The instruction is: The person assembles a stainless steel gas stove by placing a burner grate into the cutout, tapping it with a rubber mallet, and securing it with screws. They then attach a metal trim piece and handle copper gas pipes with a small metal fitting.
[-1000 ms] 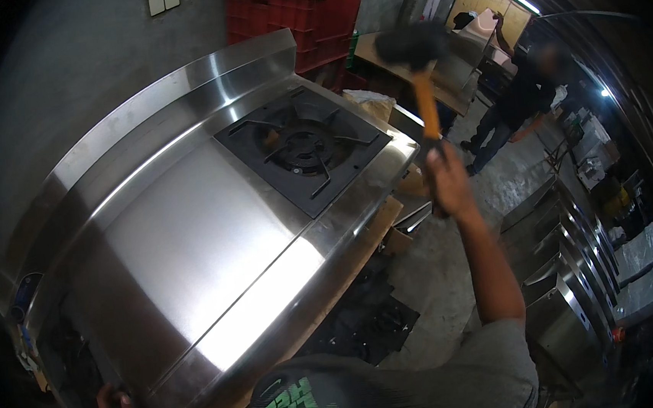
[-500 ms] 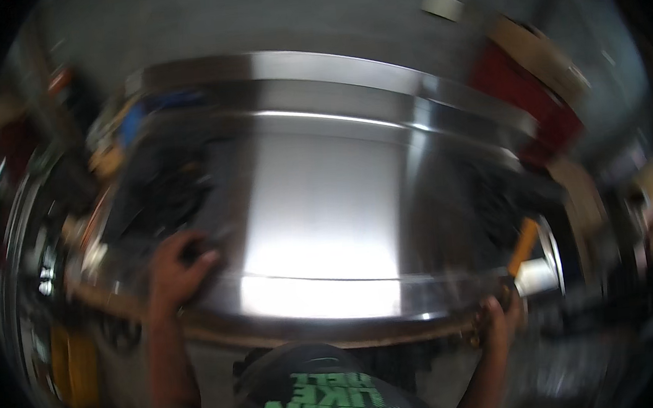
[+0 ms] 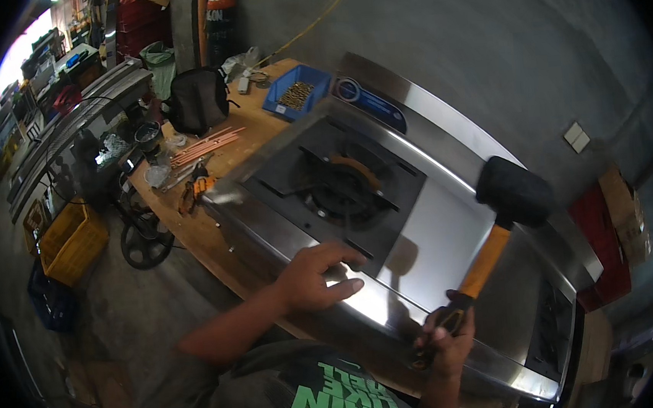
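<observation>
My right hand (image 3: 446, 340) is wrapped round the handle of a rubber mallet (image 3: 486, 259), which has a black head and a yellow and black handle. Its head is raised at the upper right, over the steel top of a gas stove (image 3: 440, 229). Close to the stove's front edge, my left hand (image 3: 315, 278) has thumb and fingers apart and nothing in them. Just beyond that hand is a dark burner panel with a round burner (image 3: 344, 189) and pan supports. A second burner panel (image 3: 549, 324) shows partly at the right end.
The stove stands on a wooden bench (image 3: 191, 241). Left of it lie copper-coloured rods (image 3: 207, 146), orange-handled pliers (image 3: 196, 190) and a black bag (image 3: 199, 99). A blue bin (image 3: 309, 79) of brass parts sits behind. A yellow crate (image 3: 75, 243) is on the floor.
The view has swung left, bringing the bench and its tools into sight. My right hand has lifted the mallet from the stove's right front corner. The left hand remains free near the front edge.
</observation>
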{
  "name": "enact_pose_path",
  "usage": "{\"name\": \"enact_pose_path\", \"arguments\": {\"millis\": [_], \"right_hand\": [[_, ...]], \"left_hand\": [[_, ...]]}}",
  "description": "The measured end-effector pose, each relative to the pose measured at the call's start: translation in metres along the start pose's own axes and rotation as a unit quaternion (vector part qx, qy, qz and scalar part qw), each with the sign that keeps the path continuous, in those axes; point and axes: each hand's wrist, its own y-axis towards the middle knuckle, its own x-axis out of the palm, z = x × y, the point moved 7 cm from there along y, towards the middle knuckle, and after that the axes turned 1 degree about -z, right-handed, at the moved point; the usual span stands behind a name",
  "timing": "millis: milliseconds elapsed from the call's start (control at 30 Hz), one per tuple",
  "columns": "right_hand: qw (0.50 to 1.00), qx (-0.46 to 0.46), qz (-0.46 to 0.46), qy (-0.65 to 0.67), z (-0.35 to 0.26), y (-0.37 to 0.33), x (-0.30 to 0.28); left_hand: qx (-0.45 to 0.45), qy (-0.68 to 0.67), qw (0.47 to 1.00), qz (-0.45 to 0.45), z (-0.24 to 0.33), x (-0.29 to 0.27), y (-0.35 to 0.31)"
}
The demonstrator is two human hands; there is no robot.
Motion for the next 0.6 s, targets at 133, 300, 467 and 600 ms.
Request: {"name": "enact_pose_path", "arguments": {"millis": [133,300,467,600], "right_hand": [[0.990,0.048,-0.118,-0.063,0.041,0.027,0.113],[0.894,-0.029,-0.338,-0.291,0.084,0.046,0.255],[0.825,-0.196,-0.383,-0.367,0.062,0.070,0.285],[0.899,-0.106,-0.172,-0.388,0.061,0.102,0.243]], "left_hand": [[-0.043,-0.215,0.975,-0.034,-0.002,-0.049,-0.016],[-0.019,-0.237,0.955,0.178,-0.011,-0.130,-0.025],[-0.046,-0.240,0.878,0.411,-0.068,-0.278,-0.072],[-0.217,0.073,0.860,0.457,-0.153,-0.382,-0.100]]}}
